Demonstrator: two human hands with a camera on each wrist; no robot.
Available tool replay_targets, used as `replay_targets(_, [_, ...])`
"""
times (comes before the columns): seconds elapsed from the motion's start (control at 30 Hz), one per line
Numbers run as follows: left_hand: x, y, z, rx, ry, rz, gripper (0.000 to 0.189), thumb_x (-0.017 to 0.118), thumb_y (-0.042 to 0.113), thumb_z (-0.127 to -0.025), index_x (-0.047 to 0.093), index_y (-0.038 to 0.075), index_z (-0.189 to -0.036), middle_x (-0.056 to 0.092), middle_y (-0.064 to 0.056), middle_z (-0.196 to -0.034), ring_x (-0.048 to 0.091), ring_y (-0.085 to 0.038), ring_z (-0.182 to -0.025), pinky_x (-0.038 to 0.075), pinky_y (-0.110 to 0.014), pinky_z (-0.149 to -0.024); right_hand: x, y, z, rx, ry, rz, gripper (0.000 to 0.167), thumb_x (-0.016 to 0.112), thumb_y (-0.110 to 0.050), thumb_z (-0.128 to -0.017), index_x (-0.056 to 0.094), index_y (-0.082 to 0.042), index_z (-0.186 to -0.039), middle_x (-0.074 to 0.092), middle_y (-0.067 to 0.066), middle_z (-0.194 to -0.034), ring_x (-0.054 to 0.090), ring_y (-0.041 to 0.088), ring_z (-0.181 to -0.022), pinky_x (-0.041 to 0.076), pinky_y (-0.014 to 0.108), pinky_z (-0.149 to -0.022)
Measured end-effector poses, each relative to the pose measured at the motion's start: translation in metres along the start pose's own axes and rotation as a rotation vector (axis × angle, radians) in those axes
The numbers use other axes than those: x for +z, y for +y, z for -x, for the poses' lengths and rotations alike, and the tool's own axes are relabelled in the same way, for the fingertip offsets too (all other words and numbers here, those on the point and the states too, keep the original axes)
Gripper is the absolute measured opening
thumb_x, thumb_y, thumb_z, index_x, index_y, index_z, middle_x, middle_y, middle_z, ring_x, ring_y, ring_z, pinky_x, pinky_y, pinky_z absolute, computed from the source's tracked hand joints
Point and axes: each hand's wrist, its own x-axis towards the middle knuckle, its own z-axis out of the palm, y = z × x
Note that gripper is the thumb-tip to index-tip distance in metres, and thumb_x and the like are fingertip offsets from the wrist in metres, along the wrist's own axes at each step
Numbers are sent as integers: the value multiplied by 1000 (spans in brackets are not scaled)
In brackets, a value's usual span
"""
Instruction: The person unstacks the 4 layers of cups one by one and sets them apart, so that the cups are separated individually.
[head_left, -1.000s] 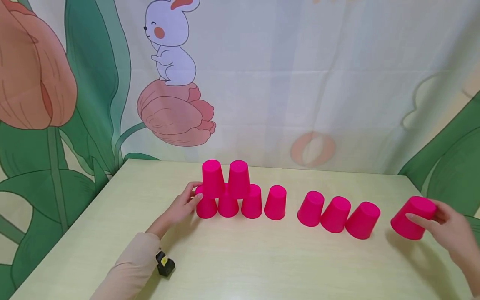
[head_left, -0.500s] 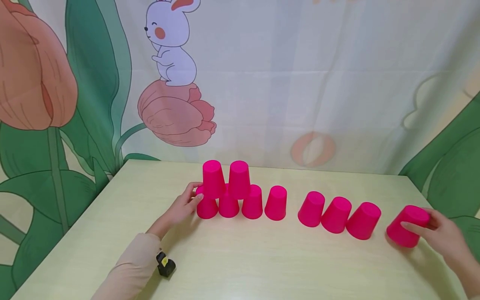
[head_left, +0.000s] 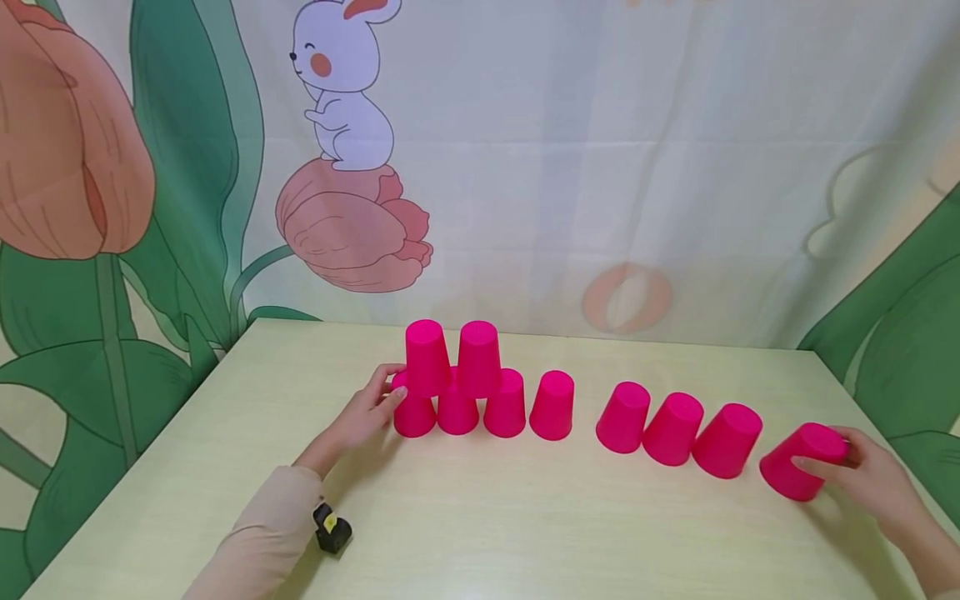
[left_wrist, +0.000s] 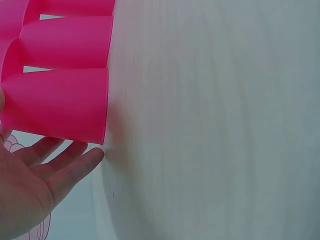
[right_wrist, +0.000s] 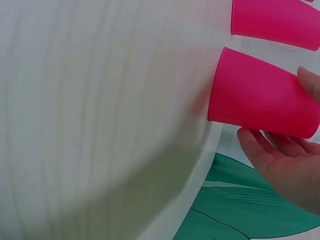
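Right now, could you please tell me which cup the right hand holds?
The rightmost pink cup: the right hand grips it, touching none of the others.

Printed cloth [head_left: 510, 208] in bkgd: rabbit [head_left: 352, 125] on pink flower [head_left: 337, 225] upr L, orange tulip [head_left: 60, 142] far L, grn leaves [head_left: 911, 333] R edge.
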Motion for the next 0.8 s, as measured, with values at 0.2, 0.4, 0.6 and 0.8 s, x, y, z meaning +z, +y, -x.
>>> replay_targets(0.2, [0, 4, 2, 2, -2, -1, 46, 44, 20, -96, 24, 12, -136, 40, -20, -130, 41, -38, -117, 43, -49, -87, -2, -4, 1, -8, -20, -19, 76, 66, -44, -80, 34, 5, -128, 56, 14, -104, 51, 5, -74, 49, 30, -57])
replay_targets(0.4, [0, -14, -8, 14, 12, -13, 46, 45, 27, -96, 25, 18, -136, 42, -16, -130, 43, -35, -115, 46, -45, -84, -16, -48, 19, 6, -28, -37, 78, 63, -43, -82, 28, 4, -133, 56, 13, -108, 55, 23, -93, 50, 42, -64])
replay_targets(0.6, [-1, -12, -7, 6, 15, -21, 45, 45, 26, -96, 26, 19, -135, 42, -15, -129, 44, -34, -114, 46, -43, -84, -27, -93, 40, -52, 50, -82, 79, 62, -34, -86, 20, 4, -141, 45, 6, -124, 44, 20, -109, 44, 15, -65])
replay_targets(0.8, [-2, -12, -8, 8, -7, 2, 46, 44, 19, -96, 24, 12, -137, 40, -20, -130, 42, -39, -116, 45, -47, -85, -29, -113, 46, -71, 156, -115, 76, 63, -33, -85, 24, -1, -141, 43, 9, -128, 36, -9, -92, 36, 2, -65])
